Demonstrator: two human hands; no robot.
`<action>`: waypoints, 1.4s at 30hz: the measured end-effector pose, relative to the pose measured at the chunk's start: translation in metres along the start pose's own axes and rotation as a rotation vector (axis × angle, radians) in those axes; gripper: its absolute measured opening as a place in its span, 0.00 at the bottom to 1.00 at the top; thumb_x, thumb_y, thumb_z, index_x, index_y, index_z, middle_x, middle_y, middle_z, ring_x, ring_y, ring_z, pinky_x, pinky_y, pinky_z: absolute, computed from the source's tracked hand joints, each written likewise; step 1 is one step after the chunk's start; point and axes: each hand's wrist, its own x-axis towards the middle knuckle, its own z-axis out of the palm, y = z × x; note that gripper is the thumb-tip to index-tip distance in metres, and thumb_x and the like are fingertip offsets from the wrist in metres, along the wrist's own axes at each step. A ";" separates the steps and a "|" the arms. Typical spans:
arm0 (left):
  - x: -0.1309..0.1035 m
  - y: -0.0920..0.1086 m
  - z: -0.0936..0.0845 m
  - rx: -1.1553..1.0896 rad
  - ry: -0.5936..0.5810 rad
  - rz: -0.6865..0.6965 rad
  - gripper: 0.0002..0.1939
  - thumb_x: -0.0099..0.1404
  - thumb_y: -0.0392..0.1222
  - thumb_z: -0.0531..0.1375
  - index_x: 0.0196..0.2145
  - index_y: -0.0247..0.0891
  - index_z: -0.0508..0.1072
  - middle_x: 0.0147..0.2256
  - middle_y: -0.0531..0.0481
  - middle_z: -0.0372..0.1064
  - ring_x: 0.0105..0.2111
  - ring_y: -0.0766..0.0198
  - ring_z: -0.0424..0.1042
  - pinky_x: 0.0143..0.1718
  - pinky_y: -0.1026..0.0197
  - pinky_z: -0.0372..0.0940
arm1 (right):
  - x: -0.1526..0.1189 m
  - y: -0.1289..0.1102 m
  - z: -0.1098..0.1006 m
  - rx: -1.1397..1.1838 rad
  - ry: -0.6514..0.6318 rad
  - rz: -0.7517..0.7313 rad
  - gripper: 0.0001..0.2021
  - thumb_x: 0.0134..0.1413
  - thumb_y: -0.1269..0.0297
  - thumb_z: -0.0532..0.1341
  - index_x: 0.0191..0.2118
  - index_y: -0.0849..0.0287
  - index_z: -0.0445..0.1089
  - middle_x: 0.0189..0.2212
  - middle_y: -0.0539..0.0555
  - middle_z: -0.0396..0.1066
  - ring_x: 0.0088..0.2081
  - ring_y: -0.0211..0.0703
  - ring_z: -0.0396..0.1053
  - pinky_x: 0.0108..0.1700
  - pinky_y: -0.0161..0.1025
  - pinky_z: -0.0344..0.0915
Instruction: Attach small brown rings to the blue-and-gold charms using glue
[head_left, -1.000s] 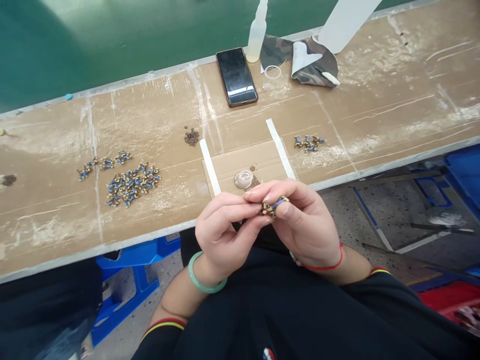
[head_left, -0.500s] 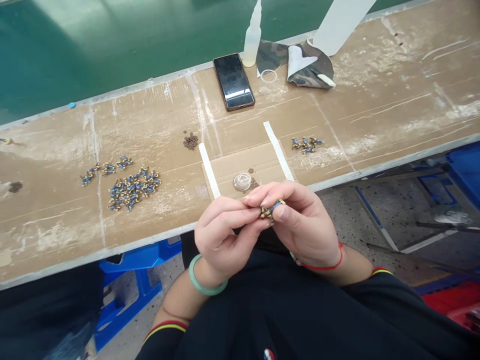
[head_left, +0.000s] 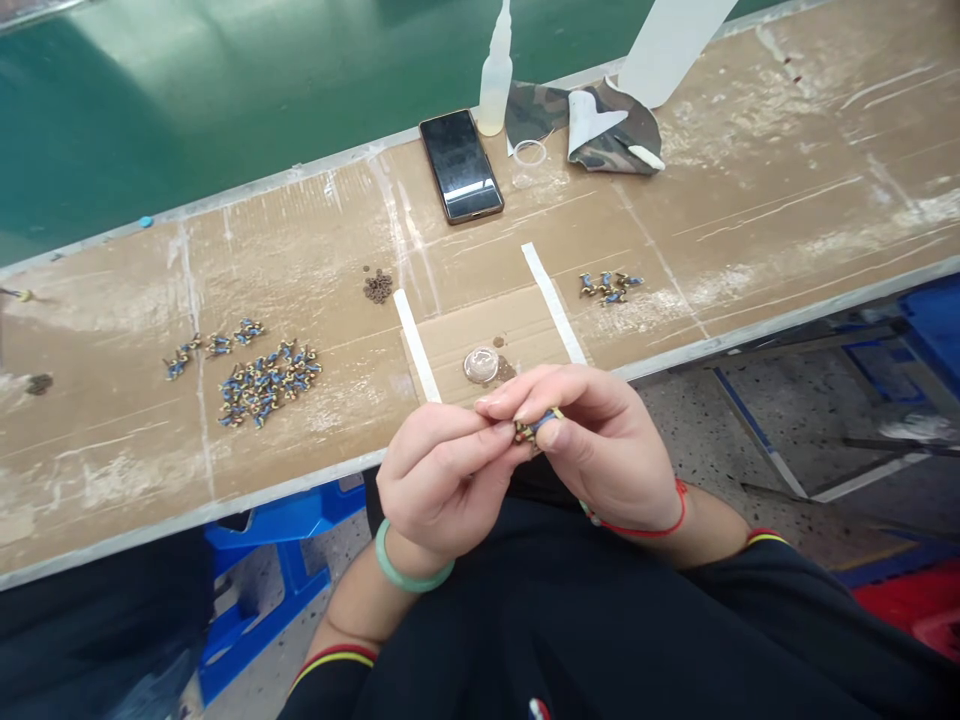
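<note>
A small blue and yellow figurine (head_left: 535, 424) is pinched between both hands just past the table's near edge. My right hand (head_left: 611, 440) grips its right end between thumb and fingers. Closed at its left end, my left hand (head_left: 446, 475) has thumb and fingertips pressed together on it; any smaller part between them is hidden. Beyond the hands, a blob of clear glue (head_left: 481, 365) sits on a cardboard pad (head_left: 517, 320) with small brown bits (head_left: 505, 371) beside it. White strips (head_left: 553, 305) flank the pad.
Many similar figurines (head_left: 270, 382) lie in a pile at left, several more figurines (head_left: 611, 287) at right. Small brown rings (head_left: 378, 286) form a heap. A phone (head_left: 461, 166), squeeze bottle (head_left: 496, 80) and camouflage cloth (head_left: 615, 130) line the back. A blue stool (head_left: 285, 580) stands below.
My hands hold the same figurine in nearly the same place, with only a slight shift of the left hand leftward. The view has moved a little.
</note>
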 end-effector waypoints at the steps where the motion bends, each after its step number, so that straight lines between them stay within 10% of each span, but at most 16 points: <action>1: 0.001 0.000 -0.001 0.014 -0.006 0.014 0.05 0.77 0.41 0.69 0.40 0.41 0.81 0.34 0.54 0.82 0.31 0.66 0.81 0.30 0.64 0.75 | 0.000 -0.001 -0.001 -0.009 -0.008 0.001 0.06 0.64 0.55 0.77 0.39 0.48 0.85 0.42 0.52 0.88 0.44 0.47 0.87 0.48 0.45 0.87; 9: 0.004 -0.004 -0.001 0.042 -0.041 0.048 0.01 0.77 0.38 0.69 0.43 0.42 0.82 0.34 0.54 0.83 0.31 0.66 0.82 0.33 0.63 0.77 | 0.000 0.003 0.001 -0.034 0.037 -0.050 0.05 0.66 0.55 0.76 0.40 0.47 0.86 0.44 0.52 0.89 0.47 0.48 0.88 0.52 0.46 0.87; 18: -0.015 0.005 0.015 -0.362 -0.082 -0.351 0.26 0.79 0.41 0.67 0.70 0.56 0.77 0.49 0.45 0.85 0.45 0.58 0.85 0.45 0.57 0.83 | 0.009 0.014 0.006 -0.134 0.192 -0.325 0.06 0.69 0.50 0.73 0.44 0.44 0.84 0.48 0.51 0.88 0.50 0.50 0.87 0.53 0.51 0.87; 31: -0.016 0.005 0.015 -0.612 -0.184 -0.360 0.29 0.80 0.36 0.63 0.73 0.59 0.74 0.62 0.48 0.80 0.55 0.60 0.81 0.53 0.63 0.79 | 0.012 0.018 -0.010 -0.431 0.108 -0.806 0.17 0.74 0.66 0.69 0.63 0.45 0.81 0.57 0.51 0.86 0.52 0.45 0.88 0.54 0.41 0.88; 42: -0.014 0.001 0.012 -0.647 -0.353 -0.346 0.34 0.80 0.38 0.61 0.78 0.63 0.65 0.67 0.49 0.73 0.55 0.57 0.79 0.56 0.58 0.78 | 0.017 0.028 -0.010 -0.465 0.167 -0.891 0.16 0.77 0.62 0.66 0.64 0.43 0.80 0.54 0.50 0.87 0.51 0.45 0.88 0.55 0.43 0.89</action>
